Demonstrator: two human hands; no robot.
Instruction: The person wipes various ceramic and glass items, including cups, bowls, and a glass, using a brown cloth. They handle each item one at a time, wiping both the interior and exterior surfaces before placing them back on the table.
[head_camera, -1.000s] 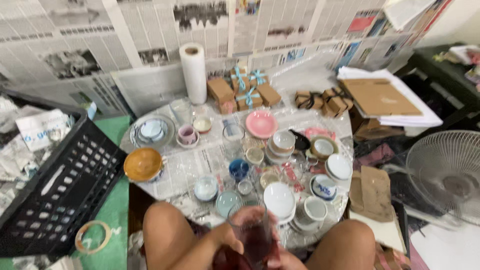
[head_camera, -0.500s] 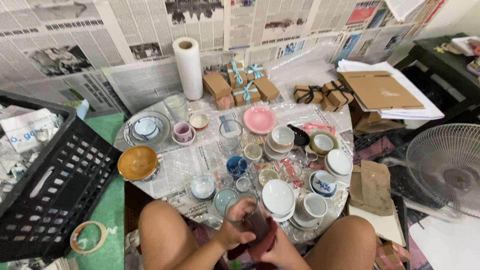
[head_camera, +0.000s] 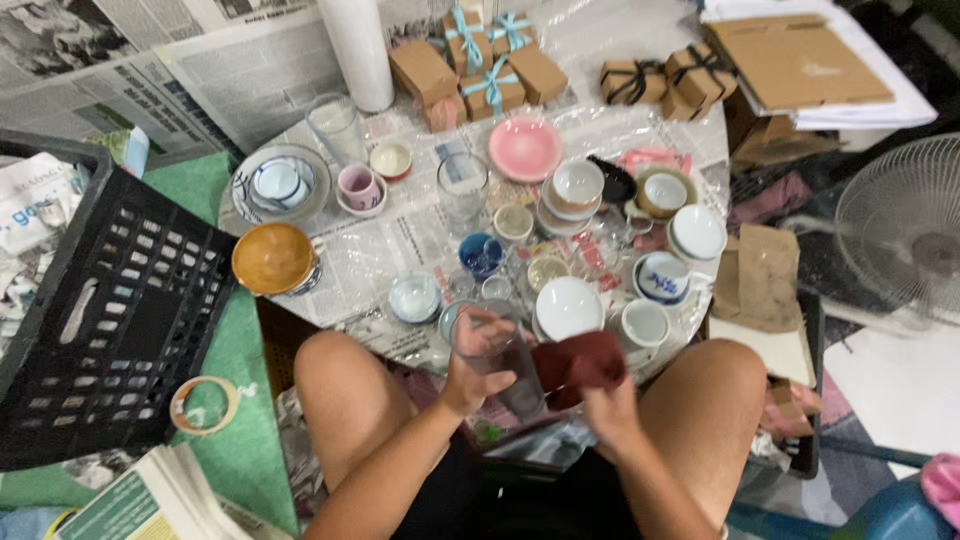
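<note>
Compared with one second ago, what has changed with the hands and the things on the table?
The left hand keeps its grip on the clear glass; the right hand has brought the dark red cloth out from behind the glass to its right side. The camera has tipped further down. The bowls and cups on the round table, the black crate and the fan stayed put.

both forearms angle in toward 12 o'clock, left hand (head_camera: 478, 358) curled in a grip, right hand (head_camera: 608, 408) pinched closed beside it
</note>
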